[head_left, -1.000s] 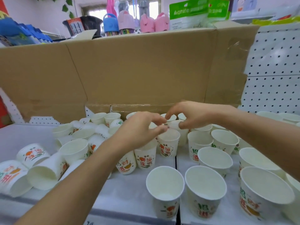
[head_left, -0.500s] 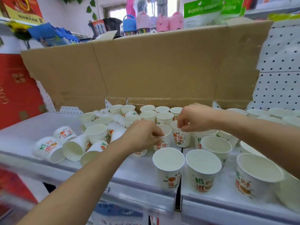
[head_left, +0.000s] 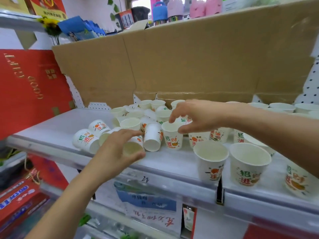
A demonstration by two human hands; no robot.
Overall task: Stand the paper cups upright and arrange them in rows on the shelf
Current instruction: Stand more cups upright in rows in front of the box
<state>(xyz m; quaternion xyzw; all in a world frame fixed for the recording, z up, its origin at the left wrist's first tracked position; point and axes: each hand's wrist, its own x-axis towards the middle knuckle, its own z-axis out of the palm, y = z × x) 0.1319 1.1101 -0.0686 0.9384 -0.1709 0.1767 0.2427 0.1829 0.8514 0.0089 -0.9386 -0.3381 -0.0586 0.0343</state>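
White paper cups with red and green print cover a white shelf [head_left: 43, 128]. My left hand [head_left: 114, 150] is closed around a cup lying on its side [head_left: 133, 149], its mouth facing me, near the shelf's front edge. My right hand [head_left: 198, 116] pinches the rim of an upright cup [head_left: 172, 140] between thumb and forefinger. Another tipped cup [head_left: 152, 138] lies between the two. More cups lie on their sides at the left [head_left: 84, 140]. Upright cups stand in a front row at the right [head_left: 210, 161] and in rows behind my right hand.
A tall sheet of cardboard [head_left: 189, 57] stands behind the cups. A red gift box [head_left: 25, 87] fills the left end of the shelf. White pegboard [head_left: 310, 87] shows at the far right. Price tags and paper labels [head_left: 150, 206] hang below the shelf edge.
My view has drawn back and swung left. My left hand has come forward to the front edge and closed on a tipped cup. My right hand has shifted left onto an upright cup.
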